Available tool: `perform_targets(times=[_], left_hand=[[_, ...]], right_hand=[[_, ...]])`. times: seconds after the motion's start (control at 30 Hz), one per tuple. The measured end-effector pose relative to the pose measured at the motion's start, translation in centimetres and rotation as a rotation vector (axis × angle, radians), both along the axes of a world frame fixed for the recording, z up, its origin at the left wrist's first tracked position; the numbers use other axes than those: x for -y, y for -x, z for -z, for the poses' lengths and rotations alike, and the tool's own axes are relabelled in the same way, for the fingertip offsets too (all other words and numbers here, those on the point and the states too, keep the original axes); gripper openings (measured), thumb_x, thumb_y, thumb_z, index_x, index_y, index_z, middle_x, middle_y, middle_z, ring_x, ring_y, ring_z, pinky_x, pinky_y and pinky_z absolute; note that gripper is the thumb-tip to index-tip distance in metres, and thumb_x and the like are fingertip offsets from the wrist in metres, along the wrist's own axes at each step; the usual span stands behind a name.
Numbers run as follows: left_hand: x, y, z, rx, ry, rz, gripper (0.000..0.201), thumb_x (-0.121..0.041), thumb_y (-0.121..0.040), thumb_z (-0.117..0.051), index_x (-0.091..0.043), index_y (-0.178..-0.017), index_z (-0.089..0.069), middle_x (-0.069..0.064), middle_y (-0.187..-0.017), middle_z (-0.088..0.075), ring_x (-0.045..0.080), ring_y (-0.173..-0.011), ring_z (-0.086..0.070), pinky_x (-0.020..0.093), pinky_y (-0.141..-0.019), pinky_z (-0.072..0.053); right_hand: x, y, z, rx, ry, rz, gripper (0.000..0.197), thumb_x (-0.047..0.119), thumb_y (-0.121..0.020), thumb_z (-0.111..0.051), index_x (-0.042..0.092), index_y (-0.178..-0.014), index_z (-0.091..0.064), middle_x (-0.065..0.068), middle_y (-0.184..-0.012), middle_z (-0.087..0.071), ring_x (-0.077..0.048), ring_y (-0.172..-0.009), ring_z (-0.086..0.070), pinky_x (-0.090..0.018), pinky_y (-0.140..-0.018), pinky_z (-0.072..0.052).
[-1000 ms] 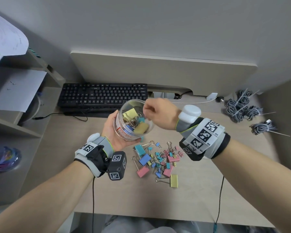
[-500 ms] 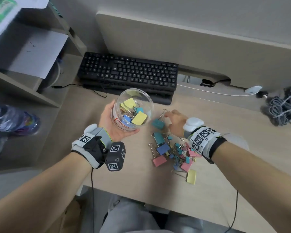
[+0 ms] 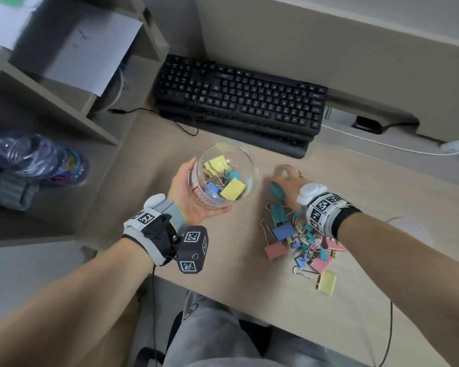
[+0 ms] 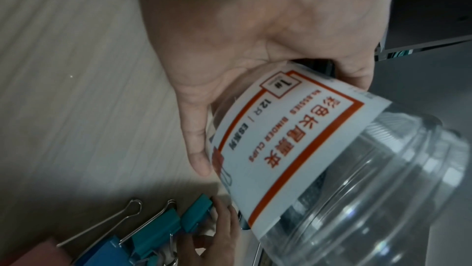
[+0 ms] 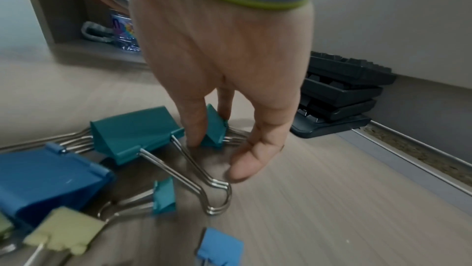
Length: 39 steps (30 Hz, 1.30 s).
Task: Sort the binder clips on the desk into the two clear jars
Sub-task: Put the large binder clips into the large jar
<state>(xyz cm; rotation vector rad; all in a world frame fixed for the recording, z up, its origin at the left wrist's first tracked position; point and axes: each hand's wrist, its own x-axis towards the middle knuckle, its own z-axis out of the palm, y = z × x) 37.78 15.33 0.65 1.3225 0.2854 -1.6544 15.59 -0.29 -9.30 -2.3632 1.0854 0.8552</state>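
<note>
My left hand (image 3: 188, 193) grips a clear labelled jar (image 3: 224, 178), tilted with its mouth up and to the right. Yellow, blue and teal binder clips lie inside it. The left wrist view shows the palm (image 4: 242, 48) wrapped round the jar's label (image 4: 293, 149). My right hand (image 3: 289, 178) is down on the desk just right of the jar. Two of its fingers (image 5: 191, 127) pinch a teal binder clip (image 5: 215, 127), with the thumb held apart. A pile of pink, blue, teal and yellow clips (image 3: 302, 242) lies under the right wrist. A larger teal clip (image 5: 132, 133) sits beside the pinched one.
A black keyboard (image 3: 239, 99) lies behind the jar, with a white cable (image 3: 382, 144) to its right. Shelving (image 3: 51, 102) and a plastic bottle (image 3: 37, 157) stand at the left. A pale round object (image 3: 406, 229) is half hidden behind my right forearm. The desk's front edge (image 3: 223, 284) is near my lap.
My right hand has come down from the jar's mouth to the desk and closed on a teal clip. The left hand still holds the jar. The head view has swung left.
</note>
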Motion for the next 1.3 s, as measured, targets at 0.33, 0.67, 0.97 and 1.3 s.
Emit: perform_targets(times=[0.33,0.67,0.97,1.3], left_hand=[[0.9,1.8,-0.3,-0.001,0.012,0.029,0.067,-0.067,-0.088,-0.046,-0.015,-0.125,-0.067,0.017,-0.122,-0.072,0.040,-0.116,-0.065,0.058,-0.104,-0.044],[-0.1,3.0,0.1,-0.015,0.002,0.069,0.073,-0.069,-0.087,-0.045,-0.016,-0.133,-0.064,0.017,-0.127,-0.069,0.041,-0.120,-0.063,0.058,-0.102,-0.047],[-1.0,2.1,0.5,-0.020,-0.001,0.037,0.071,-0.069,-0.087,-0.045,-0.016,-0.131,-0.065,0.018,-0.126,-0.070,0.042,-0.118,-0.064,0.059,-0.103,-0.045],[1.7,3.2,-1.3,-0.026,0.027,0.073,0.078,-0.070,-0.083,-0.050,-0.014,-0.136,-0.061,0.019,-0.131,-0.066,0.042,-0.120,-0.062,0.058,-0.102,-0.047]], right_hand=[[-2.6,2.7,-4.7,0.243,-0.080,0.163,0.056,0.020,-0.081,-0.064,0.023,-0.131,-0.038,-0.006,-0.110,-0.055,-0.033,-0.083,-0.062,-0.040,-0.070,-0.054],[-4.9,1.4,-0.7,-0.061,0.015,0.056,0.072,0.024,-0.072,-0.075,0.028,-0.133,-0.039,-0.008,-0.122,-0.043,-0.032,-0.099,-0.059,-0.038,-0.076,-0.049],[-4.0,1.2,-1.6,0.051,-0.014,0.080,0.060,0.036,-0.080,-0.067,0.028,-0.134,-0.041,-0.006,-0.114,-0.049,-0.031,-0.093,-0.058,-0.042,-0.078,-0.053],[-1.2,2.3,-18.8,0.603,-0.023,0.395,0.043,0.043,-0.086,-0.067,0.018,-0.118,-0.055,0.010,-0.086,-0.062,-0.012,-0.070,-0.065,-0.017,-0.053,-0.047]])
